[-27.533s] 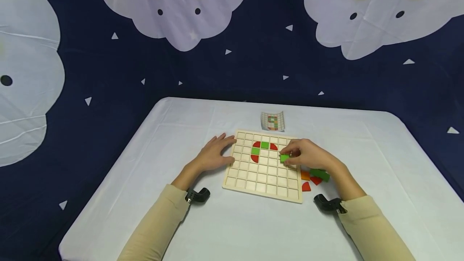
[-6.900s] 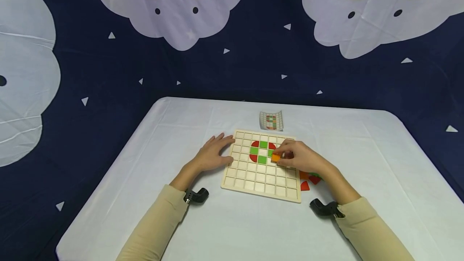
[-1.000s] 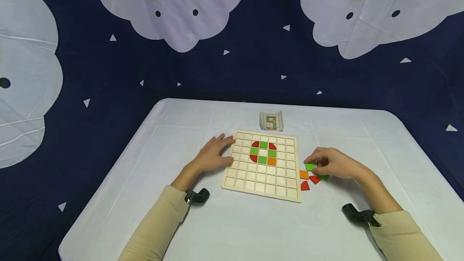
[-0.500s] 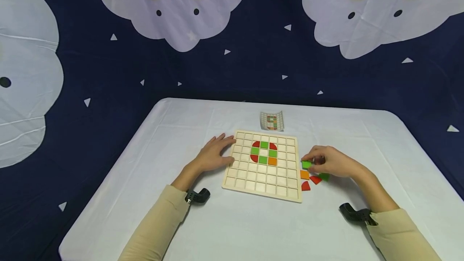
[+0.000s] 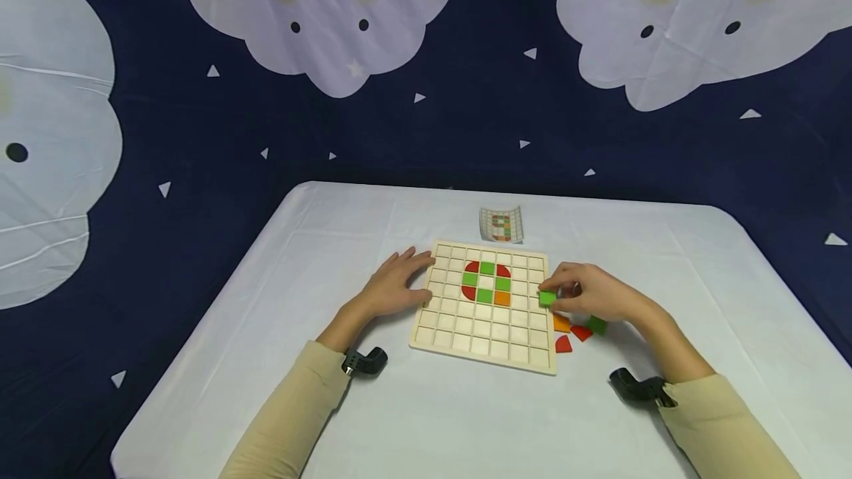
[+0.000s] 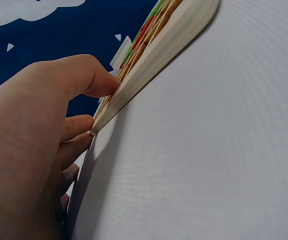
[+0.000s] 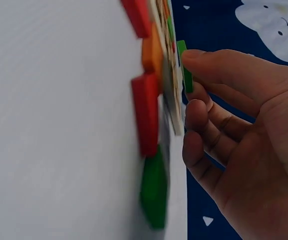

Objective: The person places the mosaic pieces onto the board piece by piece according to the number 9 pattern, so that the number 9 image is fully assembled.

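Observation:
The wooden grid board [image 5: 459, 331] lies on the white table, bearing red quarter pieces, green squares and an orange square [image 5: 502, 299]. My left hand [image 5: 393, 288] rests at its left edge; in the left wrist view the thumb and fingers of that hand [image 6: 39, 110] touch the board's side [image 6: 148, 65]. Between thumb and fingertips my right hand [image 5: 595, 293] pinches a green square [image 5: 547, 299], held over the board's right edge. The right wrist view shows the green square [image 7: 185, 67] raised on edge in the right hand [image 7: 253, 110].
Right of the board lie an orange piece [image 5: 562, 324], two red pieces [image 5: 563, 344] and a green piece [image 5: 597, 325]. A small printed card [image 5: 501, 225] with a coloured grid pattern lies behind the board. A dark cloth with clouds hangs behind the table.
My right hand has moved left with the green square, from above the loose pieces to the board's right edge. The orange square was set on the board earlier. The left hand has stayed put.

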### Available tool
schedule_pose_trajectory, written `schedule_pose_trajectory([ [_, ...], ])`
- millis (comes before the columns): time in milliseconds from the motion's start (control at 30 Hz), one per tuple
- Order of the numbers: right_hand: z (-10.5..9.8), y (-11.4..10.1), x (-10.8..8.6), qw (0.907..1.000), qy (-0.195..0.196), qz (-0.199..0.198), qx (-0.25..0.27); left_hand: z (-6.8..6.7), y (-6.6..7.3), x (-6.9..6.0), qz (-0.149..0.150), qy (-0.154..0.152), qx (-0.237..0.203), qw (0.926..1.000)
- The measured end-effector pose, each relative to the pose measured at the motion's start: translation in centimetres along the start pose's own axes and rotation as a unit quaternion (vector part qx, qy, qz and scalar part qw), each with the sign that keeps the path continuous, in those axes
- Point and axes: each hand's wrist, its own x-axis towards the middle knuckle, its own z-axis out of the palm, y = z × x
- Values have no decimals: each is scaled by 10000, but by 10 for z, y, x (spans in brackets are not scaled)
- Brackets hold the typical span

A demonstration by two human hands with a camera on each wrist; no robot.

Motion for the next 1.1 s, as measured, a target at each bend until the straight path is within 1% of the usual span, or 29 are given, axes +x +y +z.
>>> schedule_pose_trajectory([
  [200,3,-8,10,9999,-11,-70,90,1,1,1,15,1,-44,10000],
  [367,7,-14,11,9997,-2,-159,166,0,0,0,-7,-15,-28,10000],
  [600,14,-18,14,9997,61,-120,191,0,0,1,-23,7,-26,10000],
  [700,16,-23,16,9995,40,-223,232,-1,0,1,-41,4,-22,10000],
  [867,19,-28,15,9989,80,-431,172,-2,2,1,30,22,-80,10000],
  [1100,25,-31,17,9988,79,-471,70,0,1,0,-44,-20,52,10000],
])
